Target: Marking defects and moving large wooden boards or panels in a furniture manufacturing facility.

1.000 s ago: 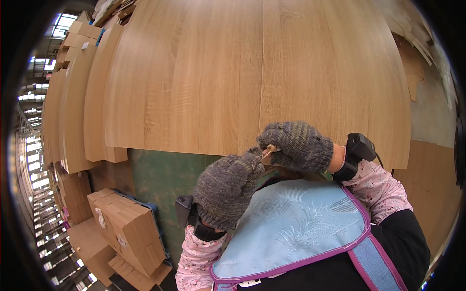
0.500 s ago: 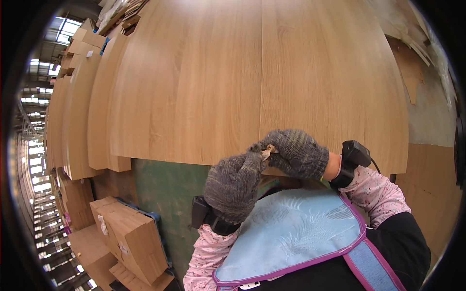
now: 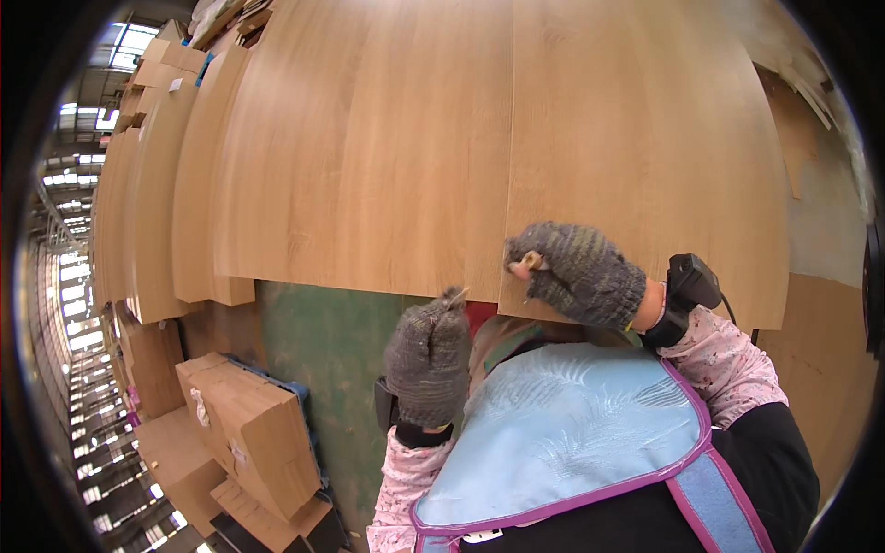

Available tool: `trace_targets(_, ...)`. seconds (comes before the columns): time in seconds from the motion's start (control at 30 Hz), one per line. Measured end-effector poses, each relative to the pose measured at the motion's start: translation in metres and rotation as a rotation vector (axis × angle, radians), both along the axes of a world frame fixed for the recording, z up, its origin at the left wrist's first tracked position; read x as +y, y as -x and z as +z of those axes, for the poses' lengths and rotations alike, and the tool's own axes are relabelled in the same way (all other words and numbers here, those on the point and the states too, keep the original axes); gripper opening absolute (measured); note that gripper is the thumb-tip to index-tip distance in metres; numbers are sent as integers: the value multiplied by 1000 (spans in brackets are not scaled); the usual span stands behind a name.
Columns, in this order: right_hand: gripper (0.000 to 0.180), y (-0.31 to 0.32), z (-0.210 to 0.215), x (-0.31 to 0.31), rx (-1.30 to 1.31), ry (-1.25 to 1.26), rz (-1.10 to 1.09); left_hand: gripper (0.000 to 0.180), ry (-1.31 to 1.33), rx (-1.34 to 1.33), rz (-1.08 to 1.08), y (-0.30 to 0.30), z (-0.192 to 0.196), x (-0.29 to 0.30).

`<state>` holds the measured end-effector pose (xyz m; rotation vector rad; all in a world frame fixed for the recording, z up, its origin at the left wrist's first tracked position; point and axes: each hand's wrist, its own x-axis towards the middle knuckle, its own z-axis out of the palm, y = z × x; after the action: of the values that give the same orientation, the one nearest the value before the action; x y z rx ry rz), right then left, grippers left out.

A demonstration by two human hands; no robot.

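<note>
Two wood-grain boards lie side by side in front of me, a left board (image 3: 369, 157) and a right board (image 3: 636, 157), with a thin seam between them. My left hand (image 3: 429, 359), in a grey knitted glove, is closed just off the near edge of the left board; a pale tip shows at its fingers. My right hand (image 3: 581, 276), gloved alike, is closed above the near left corner of the right board. Its fingers are pinched, with a bare fingertip or small pale bit showing. What either hand holds, if anything, is too small to make out.
Stacks of long boards (image 3: 152, 203) stand to the left. Lower left, more panels (image 3: 249, 424) rest on the green floor (image 3: 323, 341). A blue apron (image 3: 562, 424) covers my front. Brown sheet material (image 3: 820, 369) lies at the right.
My hands were together at the board's near edge and have come apart. The left moved slightly left, the right slightly up and right. The whole view has shifted a little.
</note>
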<state>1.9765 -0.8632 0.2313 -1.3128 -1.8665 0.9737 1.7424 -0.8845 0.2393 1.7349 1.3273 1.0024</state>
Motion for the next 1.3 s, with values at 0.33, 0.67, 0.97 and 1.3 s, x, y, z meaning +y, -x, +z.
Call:
trace_targets(0.33, 23, -1, -4, 7, 121, -95, -136, 24, 829, -258, 88, -1, -9, -28)
trace_targets(0.67, 25, 0, -4, 7, 76, -110, -118, 25, 868, -226, 96, -5, -13, -22)
trace_targets(0.97, 25, -4, -4, 4, 68, -104, -106, 25, 831, -181, 11, 3, -17, -16)
trace_targets(1.3, 26, -4, -16, 7, 86, -121, -113, 21, 691, -19, 19, 14, -3, -8)
